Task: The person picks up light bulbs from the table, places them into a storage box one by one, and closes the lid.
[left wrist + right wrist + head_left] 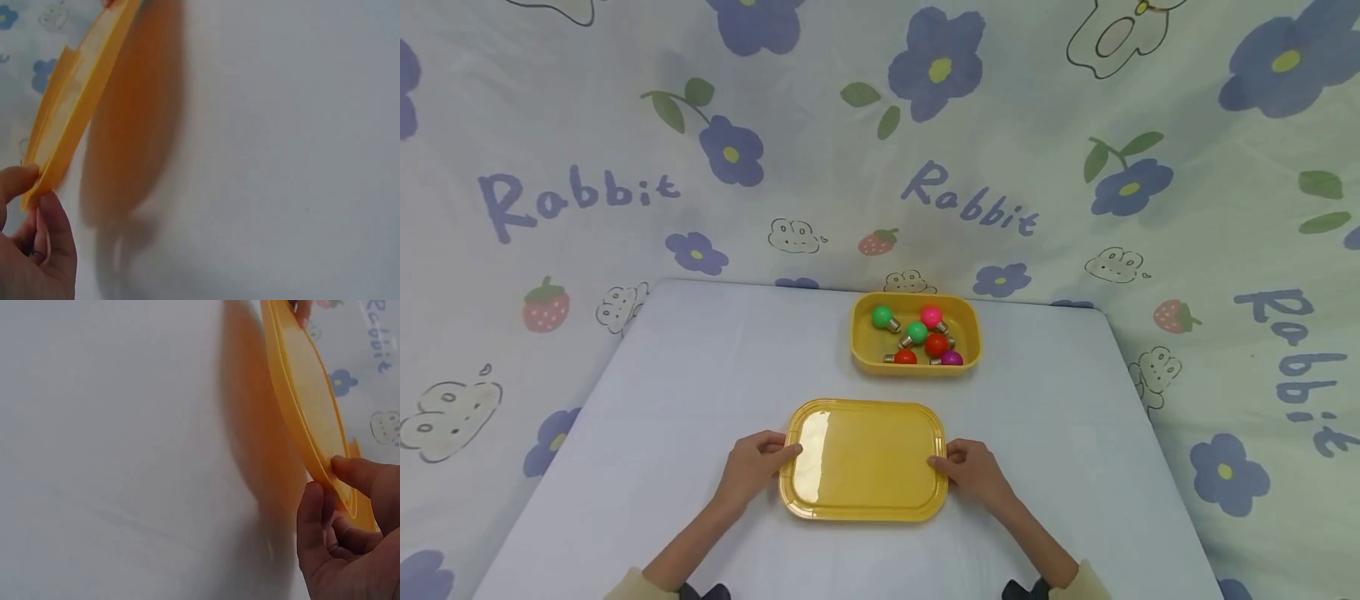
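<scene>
A shiny yellow rounded-rectangular lid (pixel 868 462) is held by its two short ends. My left hand (pixel 752 467) pinches the left end, thumb on top and fingers beneath. On the opposite end, my right hand (pixel 977 473) pinches the rim the same way. Both wrist views show the lid (pixel 94 87) raised off the tabletop, with an orange-tinted shadow under it. Beyond the lid sits a yellow container (pixel 859 360), uncovered, with several small bulbs inside: green (pixel 882 317), pink (pixel 931 317), red (pixel 936 345) and purple (pixel 951 359).
The white table (pixel 715 358) reaches back to a hanging cloth (pixel 820 150) printed with flowers, rabbits and strawberries. The container stands near the table's far edge, a short gap behind the lid. Cloth also hangs along both sides.
</scene>
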### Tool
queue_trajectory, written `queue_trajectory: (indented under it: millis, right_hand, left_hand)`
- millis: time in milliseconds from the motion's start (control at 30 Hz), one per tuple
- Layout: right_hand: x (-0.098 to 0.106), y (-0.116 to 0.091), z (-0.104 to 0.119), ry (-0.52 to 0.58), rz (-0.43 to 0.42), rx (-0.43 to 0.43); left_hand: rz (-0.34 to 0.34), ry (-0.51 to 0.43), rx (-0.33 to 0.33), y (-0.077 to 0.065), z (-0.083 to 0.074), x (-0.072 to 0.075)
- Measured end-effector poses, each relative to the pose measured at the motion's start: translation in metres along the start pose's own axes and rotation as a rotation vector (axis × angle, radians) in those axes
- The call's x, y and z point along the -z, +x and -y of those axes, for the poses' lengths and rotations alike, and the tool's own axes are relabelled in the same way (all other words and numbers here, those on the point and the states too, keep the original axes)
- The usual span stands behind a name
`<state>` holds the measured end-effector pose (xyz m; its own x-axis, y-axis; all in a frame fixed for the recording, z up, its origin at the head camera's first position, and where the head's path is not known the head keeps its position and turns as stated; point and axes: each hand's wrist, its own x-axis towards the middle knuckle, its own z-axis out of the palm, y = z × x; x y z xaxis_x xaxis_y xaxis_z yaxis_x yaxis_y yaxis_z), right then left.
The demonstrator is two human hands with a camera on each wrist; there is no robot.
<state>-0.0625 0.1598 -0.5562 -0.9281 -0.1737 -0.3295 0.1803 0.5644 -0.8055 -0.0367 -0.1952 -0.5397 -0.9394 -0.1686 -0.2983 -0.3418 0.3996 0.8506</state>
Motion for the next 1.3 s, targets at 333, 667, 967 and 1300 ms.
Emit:
queue_trajectory:
  millis: [333,667,967,1300]
  right_hand:
    - [0.043,0.01,0.013,-0.038,-0.047,-0.081]
    - [0.088,0.033,0.022,0.003,-0.05,-0.101]
    - [0.103,0.033,0.029,-0.076,-0.154,-0.06]
    - [0.1,0.02,0.039,-0.18,-0.375,0.197]
  left_hand:
    - [0.043,-0.024,-0.066,0.012,-0.035,-0.013]
    - [0.074,-0.07,-0.139,0.034,-0.072,-0.028]
    - [0.033,-0.031,-0.201,0.045,-0.094,-0.035]
    - [-0.098,-0.041,-0.36,0.042,-0.099,-0.039]
